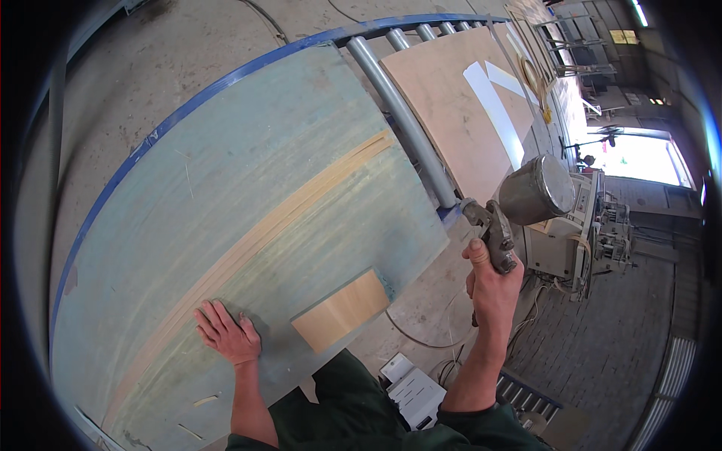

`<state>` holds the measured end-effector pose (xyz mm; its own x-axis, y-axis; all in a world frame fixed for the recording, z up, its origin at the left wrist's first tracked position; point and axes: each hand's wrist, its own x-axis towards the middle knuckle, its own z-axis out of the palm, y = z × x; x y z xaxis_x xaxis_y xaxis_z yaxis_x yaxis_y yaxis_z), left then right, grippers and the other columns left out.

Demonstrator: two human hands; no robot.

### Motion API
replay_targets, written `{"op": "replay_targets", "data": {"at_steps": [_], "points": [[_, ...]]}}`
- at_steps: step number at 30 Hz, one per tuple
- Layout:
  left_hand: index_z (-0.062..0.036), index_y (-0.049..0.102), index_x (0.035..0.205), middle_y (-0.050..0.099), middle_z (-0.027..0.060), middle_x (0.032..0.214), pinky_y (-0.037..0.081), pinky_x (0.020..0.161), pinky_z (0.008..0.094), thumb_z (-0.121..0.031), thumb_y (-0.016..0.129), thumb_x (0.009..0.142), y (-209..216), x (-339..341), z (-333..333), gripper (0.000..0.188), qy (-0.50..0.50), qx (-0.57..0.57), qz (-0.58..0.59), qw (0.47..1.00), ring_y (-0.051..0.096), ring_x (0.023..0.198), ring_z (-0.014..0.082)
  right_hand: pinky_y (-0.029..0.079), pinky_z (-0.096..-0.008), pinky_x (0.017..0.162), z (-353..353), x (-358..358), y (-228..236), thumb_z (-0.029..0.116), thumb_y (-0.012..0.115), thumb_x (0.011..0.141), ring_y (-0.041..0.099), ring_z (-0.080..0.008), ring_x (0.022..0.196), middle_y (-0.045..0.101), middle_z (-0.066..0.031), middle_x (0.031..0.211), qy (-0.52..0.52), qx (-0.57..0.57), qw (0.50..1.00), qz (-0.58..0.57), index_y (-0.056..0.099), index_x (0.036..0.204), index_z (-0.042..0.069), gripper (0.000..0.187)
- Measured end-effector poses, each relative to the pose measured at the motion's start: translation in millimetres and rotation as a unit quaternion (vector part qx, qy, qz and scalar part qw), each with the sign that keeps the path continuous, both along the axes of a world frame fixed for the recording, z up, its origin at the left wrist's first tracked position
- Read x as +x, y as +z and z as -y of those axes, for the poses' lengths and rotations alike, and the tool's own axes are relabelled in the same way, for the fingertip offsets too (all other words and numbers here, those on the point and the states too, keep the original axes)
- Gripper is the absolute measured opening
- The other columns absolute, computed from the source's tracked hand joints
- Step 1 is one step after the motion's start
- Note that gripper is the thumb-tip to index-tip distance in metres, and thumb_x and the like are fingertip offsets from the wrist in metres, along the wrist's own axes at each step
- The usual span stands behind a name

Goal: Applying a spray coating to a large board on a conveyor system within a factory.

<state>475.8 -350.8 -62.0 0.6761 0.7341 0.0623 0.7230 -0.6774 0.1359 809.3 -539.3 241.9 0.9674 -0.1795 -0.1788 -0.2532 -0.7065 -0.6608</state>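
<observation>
My right hand (496, 293) is wrapped round the grip of a spray gun (498, 239), raised beyond the table's right edge. A round metal cup (535, 189) is fixed to the gun. My left hand (229, 333) lies flat with its fingers stretched out, the fingertips at a bundle of long thin wooden strips (289, 207). These strips run diagonally across a worn, greenish tabletop (248, 128). Between my two hands a rectangular wooden block (342, 310) rests near the table's front edge.
A blue metal rail (218, 79) borders the far side. Steel rollers (406, 113) adjoin the tabletop, with a brown sheet (451, 98) and white strips (496, 113) over them. A machine (560, 248) stands at right; a white box (416, 395) and a hose (421, 344) lie below.
</observation>
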Motion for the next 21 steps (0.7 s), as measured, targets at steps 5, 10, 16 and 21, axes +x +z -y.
{"op": "replay_targets", "data": {"at_steps": [5,10,16,21], "points": [[-0.0035,0.035,0.163,0.03,0.0171,0.172,0.012,0.128,0.0557,-0.034,0.048,0.103,0,-1,-1,0.068,-0.003,-0.003,0.003,1.0,0.02,0.161,0.0415,0.029,-0.0268,0.043,-5,-12,5,0.039,0.08,0.097,0.042,-0.0059,0.044,0.052,0.0034,0.059,0.012,-0.022,1.0,-0.009,0.066,0.084,0.003,0.041],[-0.0034,0.035,0.163,0.03,0.0171,0.172,0.011,0.128,0.0558,-0.033,0.049,0.102,1,-2,-2,0.069,-0.005,-0.01,0.001,1.0,0.021,0.161,0.0418,0.03,-0.0264,0.043,-5,-33,6,0.038,0.081,0.096,0.042,-0.0056,0.045,0.052,0.0036,0.058,0.032,-0.035,0.999,-0.021,0.067,0.086,0.002,0.04],[-0.0038,0.035,0.163,0.03,0.017,0.172,0.012,0.128,0.056,-0.034,0.048,0.102,2,-1,-2,0.069,-0.003,-0.01,0.001,1.0,0.021,0.161,0.0418,0.031,-0.0266,0.043,-14,-57,32,0.037,0.083,0.094,0.043,-0.0052,0.045,0.052,0.004,0.058,0.043,-0.003,0.996,-0.084,0.069,0.086,0.001,0.039],[-0.0043,0.036,0.163,0.03,0.0169,0.172,0.012,0.128,0.0561,-0.035,0.047,0.103,3,-1,-3,0.068,0.001,-0.016,0.005,1.0,0.021,0.16,0.0417,0.031,-0.0269,0.042,-19,-47,32,0.036,0.085,0.093,0.043,-0.0053,0.046,0.054,0.0036,0.06,0.05,-0.015,0.996,-0.078,0.069,0.088,0.001,0.039]]}}
